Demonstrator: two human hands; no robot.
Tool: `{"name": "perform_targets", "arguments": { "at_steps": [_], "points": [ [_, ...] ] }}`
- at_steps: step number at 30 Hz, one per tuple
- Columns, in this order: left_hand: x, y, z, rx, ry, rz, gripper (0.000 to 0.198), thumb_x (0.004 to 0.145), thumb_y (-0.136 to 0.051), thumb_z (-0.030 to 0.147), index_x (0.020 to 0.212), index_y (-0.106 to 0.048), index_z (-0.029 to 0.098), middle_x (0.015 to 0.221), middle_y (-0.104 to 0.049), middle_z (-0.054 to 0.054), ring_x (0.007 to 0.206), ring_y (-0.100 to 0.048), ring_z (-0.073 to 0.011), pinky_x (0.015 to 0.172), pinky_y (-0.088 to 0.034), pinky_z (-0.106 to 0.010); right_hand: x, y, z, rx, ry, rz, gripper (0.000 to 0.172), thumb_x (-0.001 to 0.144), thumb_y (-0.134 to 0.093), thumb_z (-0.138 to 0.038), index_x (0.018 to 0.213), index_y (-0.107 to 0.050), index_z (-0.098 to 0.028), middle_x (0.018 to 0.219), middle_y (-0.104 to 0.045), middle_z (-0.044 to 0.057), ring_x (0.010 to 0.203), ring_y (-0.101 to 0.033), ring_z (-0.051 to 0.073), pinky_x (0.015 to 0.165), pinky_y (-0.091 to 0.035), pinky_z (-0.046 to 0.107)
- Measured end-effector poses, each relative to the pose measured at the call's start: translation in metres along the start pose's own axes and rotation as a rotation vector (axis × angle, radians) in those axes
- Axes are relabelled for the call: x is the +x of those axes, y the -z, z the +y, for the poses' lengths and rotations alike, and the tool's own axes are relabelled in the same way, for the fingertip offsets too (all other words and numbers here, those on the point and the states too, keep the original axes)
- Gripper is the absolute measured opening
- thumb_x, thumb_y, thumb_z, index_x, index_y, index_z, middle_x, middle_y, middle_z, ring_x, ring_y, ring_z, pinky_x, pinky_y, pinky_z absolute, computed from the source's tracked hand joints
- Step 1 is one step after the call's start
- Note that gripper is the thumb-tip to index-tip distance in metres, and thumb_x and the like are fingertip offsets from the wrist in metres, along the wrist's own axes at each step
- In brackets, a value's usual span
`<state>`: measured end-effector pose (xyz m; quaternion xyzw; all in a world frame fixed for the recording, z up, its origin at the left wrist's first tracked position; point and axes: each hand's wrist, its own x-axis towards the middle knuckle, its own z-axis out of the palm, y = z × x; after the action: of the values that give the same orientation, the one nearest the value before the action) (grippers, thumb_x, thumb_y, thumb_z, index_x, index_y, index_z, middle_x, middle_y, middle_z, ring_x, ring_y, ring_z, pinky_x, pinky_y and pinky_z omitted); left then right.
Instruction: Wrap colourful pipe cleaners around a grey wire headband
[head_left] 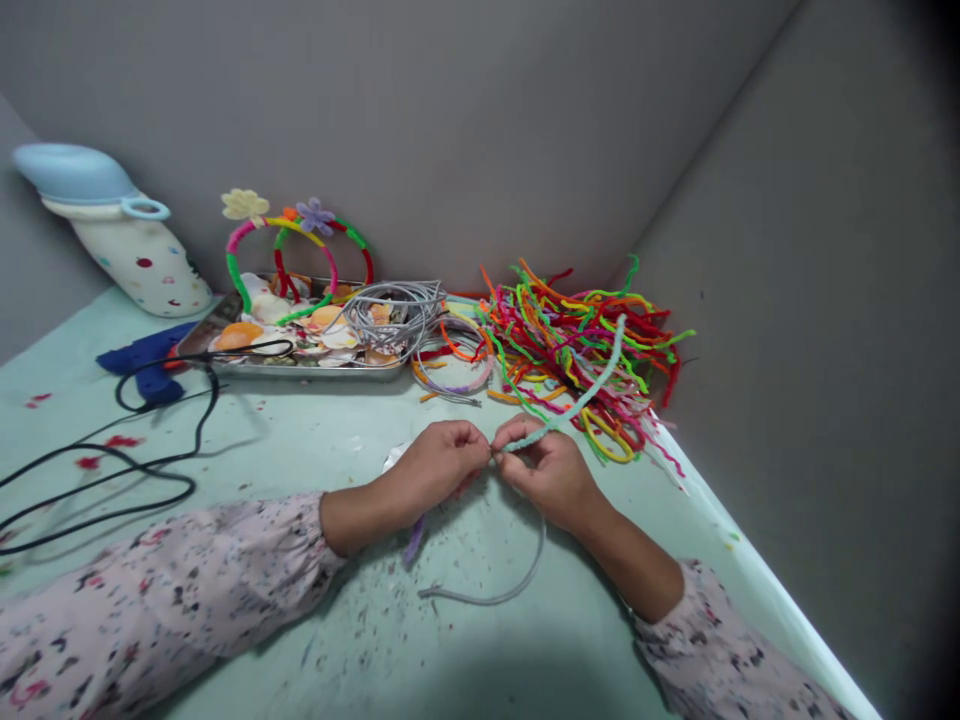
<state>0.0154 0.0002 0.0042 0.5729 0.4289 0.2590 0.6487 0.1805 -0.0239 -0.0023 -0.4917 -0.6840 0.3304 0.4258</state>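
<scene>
My right hand (551, 475) pinches a pale blue pipe cleaner (585, 398), whose free end arcs up and to the right. My left hand (435, 465) is closed, its fingertips meeting those of the right above the table. From beneath the left palm sticks out a purple pipe cleaner (413, 541); the rest of it is hidden by the hand. A grey wire (499, 601) curves down from under the right hand, its end pointing left. Where wire and pipe cleaners join is covered by my fingers. A small white piece (394, 456) shows just behind the left hand.
A metal tray (315, 372) holds felt-like scraps, decorated headbands (234, 262) and a coil of grey wire (394, 312). Right of it lies a pile of colourful pipe cleaners (577, 340). A blue glue gun (146, 362) with a black cord (196, 440) and a white bottle (142, 255) are left.
</scene>
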Motion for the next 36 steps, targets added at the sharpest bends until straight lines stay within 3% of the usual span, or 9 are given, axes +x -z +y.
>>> {"name": "perform_targets", "arguments": {
  "at_steps": [4,11,17,27,36],
  "points": [
    [0.0003,0.0004,0.0022,-0.077,0.052,-0.016,0.010,0.072,-0.053,0.027,0.071,-0.052,0.016,0.046,-0.040,0.007,0.038,-0.030,-0.0050,0.036,-0.020,-0.017,-0.0010,0.0005,0.0018,0.046,0.013,0.004,0.012,0.073,-0.056,-0.013,0.082,-0.061,-0.019,0.080,-0.059,0.001,0.072,-0.057,0.014,0.065,-0.046,0.025],
    [0.0012,0.0007,0.0048,-0.126,0.067,0.014,0.009,0.072,-0.054,0.025,0.072,-0.052,0.016,0.047,-0.041,0.007,0.037,-0.031,-0.0039,0.034,-0.019,-0.016,-0.0037,0.0010,0.0067,0.147,-0.094,0.010,0.016,0.080,-0.058,-0.023,0.095,-0.058,-0.019,0.080,-0.059,0.001,0.063,-0.054,0.012,0.058,-0.045,0.025],
    [0.0018,0.0002,0.0073,-0.132,0.080,0.043,0.009,0.072,-0.053,0.024,0.069,-0.050,0.017,0.046,-0.041,0.008,0.034,-0.030,-0.0035,0.032,-0.019,-0.016,-0.0043,0.0010,0.0069,0.025,-0.077,0.136,0.016,0.081,-0.061,-0.033,0.078,-0.061,-0.017,0.070,-0.061,0.003,0.066,-0.057,0.016,0.060,-0.047,0.028],
    [0.0030,0.0004,0.0058,-0.098,0.071,0.053,0.008,0.072,-0.053,0.024,0.069,-0.050,0.017,0.046,-0.042,0.007,0.034,-0.031,-0.0039,0.033,-0.021,-0.017,-0.0041,-0.0012,0.0042,-0.163,0.110,0.193,0.007,0.078,-0.062,-0.022,0.075,-0.068,-0.019,0.079,-0.067,0.005,0.075,-0.061,0.018,0.070,-0.050,0.031],
    [0.0040,0.0019,0.0044,-0.058,-0.004,0.080,0.011,0.073,-0.053,0.027,0.071,-0.050,0.017,0.044,-0.041,0.007,0.036,-0.033,-0.0052,0.034,-0.022,-0.016,-0.0013,0.0014,0.0003,-0.187,0.264,0.142,0.010,0.075,-0.063,-0.015,0.067,-0.067,-0.020,0.077,-0.068,0.004,0.075,-0.064,0.017,0.068,-0.051,0.029]
  ]
}}
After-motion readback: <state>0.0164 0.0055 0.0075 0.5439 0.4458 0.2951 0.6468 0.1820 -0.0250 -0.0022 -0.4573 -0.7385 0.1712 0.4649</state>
